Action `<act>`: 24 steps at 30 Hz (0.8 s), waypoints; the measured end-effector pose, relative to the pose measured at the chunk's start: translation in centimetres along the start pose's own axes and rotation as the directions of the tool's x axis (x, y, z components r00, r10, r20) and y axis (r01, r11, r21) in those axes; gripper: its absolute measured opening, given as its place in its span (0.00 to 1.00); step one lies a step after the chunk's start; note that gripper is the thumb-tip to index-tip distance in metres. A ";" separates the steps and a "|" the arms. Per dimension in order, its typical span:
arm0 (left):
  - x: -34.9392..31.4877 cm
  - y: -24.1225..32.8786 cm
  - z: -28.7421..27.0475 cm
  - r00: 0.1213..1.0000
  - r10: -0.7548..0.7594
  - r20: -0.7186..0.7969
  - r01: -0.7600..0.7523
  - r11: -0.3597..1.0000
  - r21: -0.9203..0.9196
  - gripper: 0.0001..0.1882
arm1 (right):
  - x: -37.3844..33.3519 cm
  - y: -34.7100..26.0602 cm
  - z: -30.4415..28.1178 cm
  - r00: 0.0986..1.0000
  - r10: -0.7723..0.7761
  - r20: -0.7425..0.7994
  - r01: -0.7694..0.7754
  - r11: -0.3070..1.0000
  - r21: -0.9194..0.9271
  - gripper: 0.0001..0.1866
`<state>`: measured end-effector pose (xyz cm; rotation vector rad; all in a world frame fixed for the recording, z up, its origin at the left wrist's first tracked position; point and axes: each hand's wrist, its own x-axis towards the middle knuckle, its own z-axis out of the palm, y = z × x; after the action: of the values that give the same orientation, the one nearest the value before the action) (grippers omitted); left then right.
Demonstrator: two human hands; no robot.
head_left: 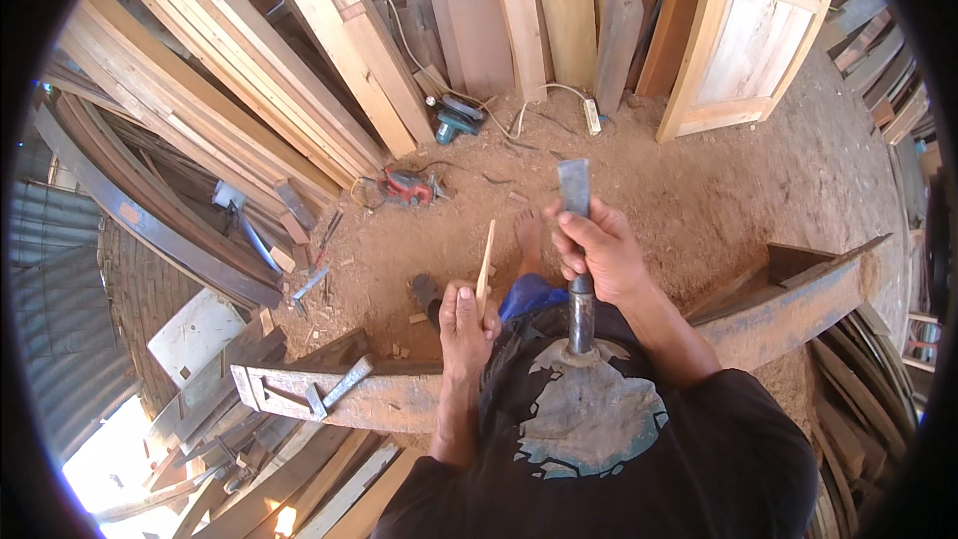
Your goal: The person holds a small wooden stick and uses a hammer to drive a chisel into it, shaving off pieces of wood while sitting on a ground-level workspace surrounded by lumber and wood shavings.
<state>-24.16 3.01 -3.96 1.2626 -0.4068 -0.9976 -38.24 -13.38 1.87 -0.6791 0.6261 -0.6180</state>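
My left hand (pixel 466 327) is closed around the lower part of a thin, pointed wooden stick (pixel 487 258), which stands nearly upright. In my right hand (pixel 605 252) is a chisel (pixel 574 184), gripped along its shank. Its flat grey blade points up and away from me. The dark handle (pixel 581 321) reaches back against my black shirt. Stick and chisel are apart. On the worn wooden bench (pixel 399 401) to my left lies a hammer (pixel 341 386), touched by neither hand.
A red power tool (pixel 407 188) and a teal power tool (pixel 457 122) rest on the dusty floor, near a white power strip (pixel 592 117) and loose cords. Long planks (pixel 220 70) lean at the far left. A wooden panel door (pixel 750 45) stands at the far right.
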 end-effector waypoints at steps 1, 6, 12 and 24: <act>0.4 0.4 0.3 0.995 -0.059 0.079 0.075 0.975 -0.210 0.15 | 0.7 0.2 0.0 0.999 0.005 -0.037 -0.008 0.996 -0.091 0.08; 0.6 0.1 0.5 0.953 -0.198 0.231 0.264 0.916 -0.302 0.17 | 2.6 0.7 1.1 1.000 -0.017 0.007 0.019 0.960 -0.279 0.08; 0.7 -0.6 1.3 0.914 -0.137 0.381 0.244 0.937 -0.250 0.15 | 3.2 2.0 0.0 1.000 0.002 0.006 0.000 0.940 -0.341 0.09; 3.3 -0.7 0.5 0.970 -0.048 0.237 0.120 0.946 -0.302 0.04 | -1.2 3.8 4.2 0.934 0.301 0.193 -0.333 0.929 0.162 0.09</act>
<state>-23.08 0.08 -5.31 0.8872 -0.3537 -1.2333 -34.94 -8.64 2.11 -0.4285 0.5000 -0.3094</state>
